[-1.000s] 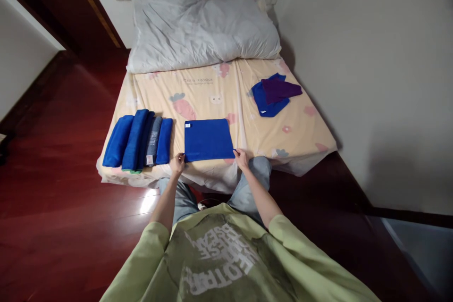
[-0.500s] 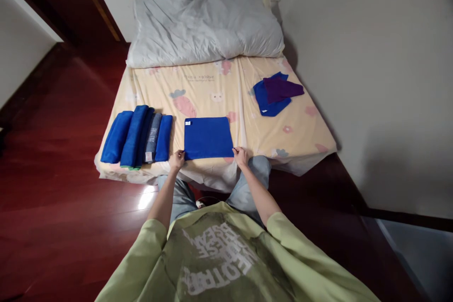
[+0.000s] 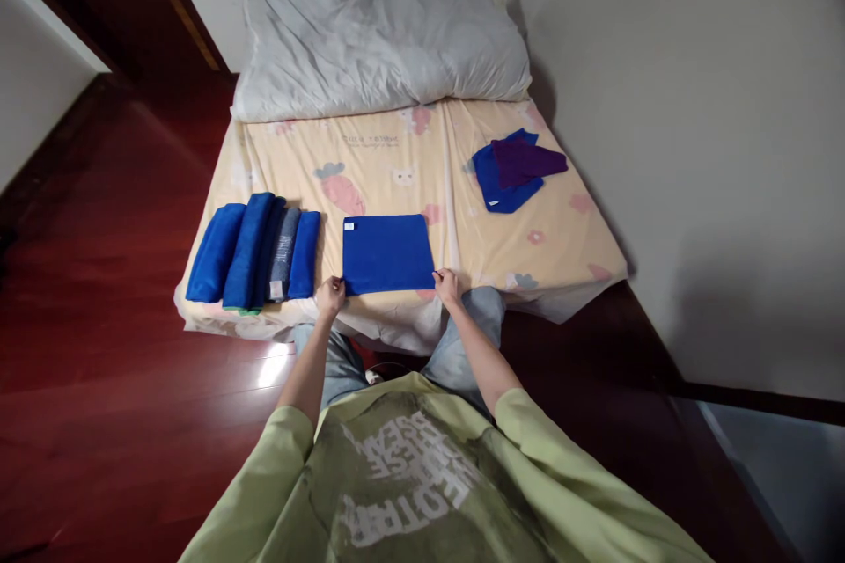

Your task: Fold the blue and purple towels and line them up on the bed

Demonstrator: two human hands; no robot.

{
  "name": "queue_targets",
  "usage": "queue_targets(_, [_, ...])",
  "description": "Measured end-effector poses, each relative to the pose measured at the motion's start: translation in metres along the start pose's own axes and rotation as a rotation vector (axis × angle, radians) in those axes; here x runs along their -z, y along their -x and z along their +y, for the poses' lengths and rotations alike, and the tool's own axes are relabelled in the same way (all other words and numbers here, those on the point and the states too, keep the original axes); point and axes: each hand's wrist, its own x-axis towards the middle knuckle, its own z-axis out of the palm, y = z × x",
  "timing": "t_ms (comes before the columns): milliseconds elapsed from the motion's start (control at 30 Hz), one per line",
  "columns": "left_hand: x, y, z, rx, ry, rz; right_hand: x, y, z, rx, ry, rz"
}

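A blue towel [image 3: 388, 253] lies flat as a rectangle near the bed's front edge, a small white tag at its far left corner. My left hand [image 3: 331, 294] pinches its near left corner. The near right corner is pinched between the fingers of my right hand [image 3: 447, 287]. Just left of my left hand is a row of rolled or folded towels: a blue one [image 3: 305, 255], a grey one with lettering [image 3: 283, 251], and thicker blue ones [image 3: 249, 255] further left.
On the bed's right side a purple cloth [image 3: 528, 162] lies over a crumpled blue cloth [image 3: 492, 189]. A large white quilt or pillow [image 3: 389, 44] fills the head of the patterned bed [image 3: 376, 149]. A wall [image 3: 693, 149] stands at the right.
The view has shifted very slightly. Both hands keep hold of the same two corners, and the towels have not visibly moved on the bed.
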Motion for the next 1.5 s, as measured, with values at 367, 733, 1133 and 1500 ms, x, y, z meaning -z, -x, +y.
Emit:
queue_targets(367, [0.005,0.004,0.005,0.06,0.062,0.019,0.003,-0.001,-0.005,-0.021,0.022,-0.005])
queue_targets(733, [0.006,0.007,0.005,0.083,0.126,0.051,0.002,0.005,-0.009,0.044,0.051,0.045])
queue_targets(1133, [0.001,0.021,0.006,-0.094,0.046,0.137,0.015,0.003,0.013,0.627,0.13,-0.196])
queue_targets(1500, [0.001,0.012,-0.023,-0.681,-0.092,-0.01,0.018,0.026,0.026,0.688,0.105,-0.132])
